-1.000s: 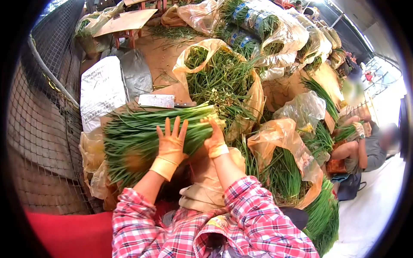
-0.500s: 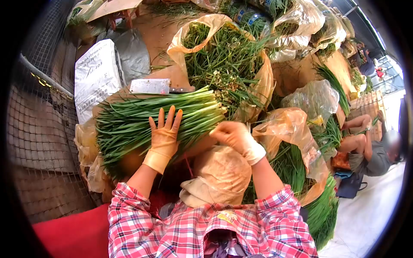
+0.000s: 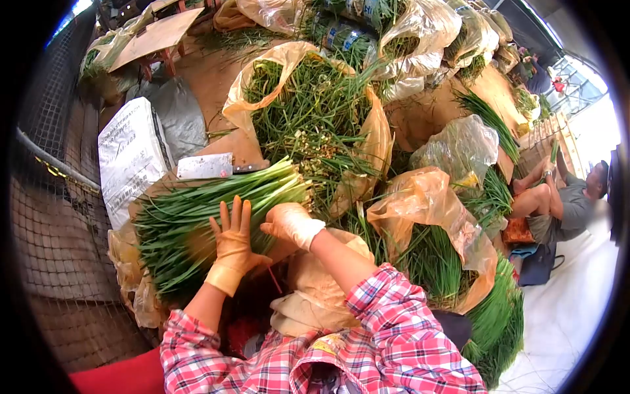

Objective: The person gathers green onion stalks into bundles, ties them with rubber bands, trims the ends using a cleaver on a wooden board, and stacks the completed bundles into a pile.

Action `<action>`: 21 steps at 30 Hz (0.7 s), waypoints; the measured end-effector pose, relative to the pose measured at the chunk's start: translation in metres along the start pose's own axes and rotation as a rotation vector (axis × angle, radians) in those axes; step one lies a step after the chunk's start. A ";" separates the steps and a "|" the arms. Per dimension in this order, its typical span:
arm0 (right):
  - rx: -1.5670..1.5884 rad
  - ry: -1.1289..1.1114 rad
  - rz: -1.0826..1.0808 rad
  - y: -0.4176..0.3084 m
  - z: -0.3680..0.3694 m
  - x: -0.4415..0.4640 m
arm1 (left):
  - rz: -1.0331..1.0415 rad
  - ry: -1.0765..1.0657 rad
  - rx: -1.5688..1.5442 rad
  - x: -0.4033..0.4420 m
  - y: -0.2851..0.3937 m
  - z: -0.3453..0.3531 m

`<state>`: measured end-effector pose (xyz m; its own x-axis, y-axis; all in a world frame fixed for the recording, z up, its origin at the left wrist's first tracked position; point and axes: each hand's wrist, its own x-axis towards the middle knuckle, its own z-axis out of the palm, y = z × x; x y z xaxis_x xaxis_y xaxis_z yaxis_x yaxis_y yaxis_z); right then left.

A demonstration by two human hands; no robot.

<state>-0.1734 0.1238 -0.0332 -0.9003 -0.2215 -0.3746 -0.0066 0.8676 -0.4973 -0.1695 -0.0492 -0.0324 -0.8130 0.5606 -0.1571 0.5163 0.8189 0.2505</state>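
On one board, two gloved hands [image 3: 262, 240] touch one chive bundle [image 3: 216, 217].

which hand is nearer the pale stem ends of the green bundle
Right. The right hand is just on the near side of the pale stem ends, fingers curled; the left hand is farther left, fingers spread at the leafy part of the bundle.

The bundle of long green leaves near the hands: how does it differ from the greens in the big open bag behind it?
The bundle lies mostly parallel; the bagged greens are tangled. The bundle's pale ends gather on one side; the bagged greens show yellowish bits among them. Both are thin and green.
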 end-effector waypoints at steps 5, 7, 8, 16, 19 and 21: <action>0.374 -0.101 -0.163 0.028 -0.007 -0.029 | 0.040 0.193 0.242 0.010 -0.016 0.032; 0.226 -0.225 -0.147 0.027 -0.016 -0.051 | 0.045 0.182 0.242 0.010 -0.022 0.034; 0.160 -0.267 -0.132 0.026 -0.016 -0.057 | 0.040 0.140 0.173 0.011 -0.019 0.023; -0.428 -0.103 -0.321 0.002 0.058 -0.048 | 0.097 0.121 0.082 0.016 -0.028 0.014; -0.474 -0.053 -0.397 -0.012 0.080 -0.040 | 0.090 0.121 0.075 0.016 -0.026 0.012; -0.472 -0.078 -0.383 -0.012 0.083 -0.029 | 0.097 0.122 0.072 0.016 -0.028 0.011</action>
<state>-0.1113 0.0833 -0.0812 -0.7615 -0.5730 -0.3031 -0.5316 0.8196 -0.2138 -0.1940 -0.0618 -0.0520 -0.7829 0.6218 -0.0176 0.6081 0.7710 0.1893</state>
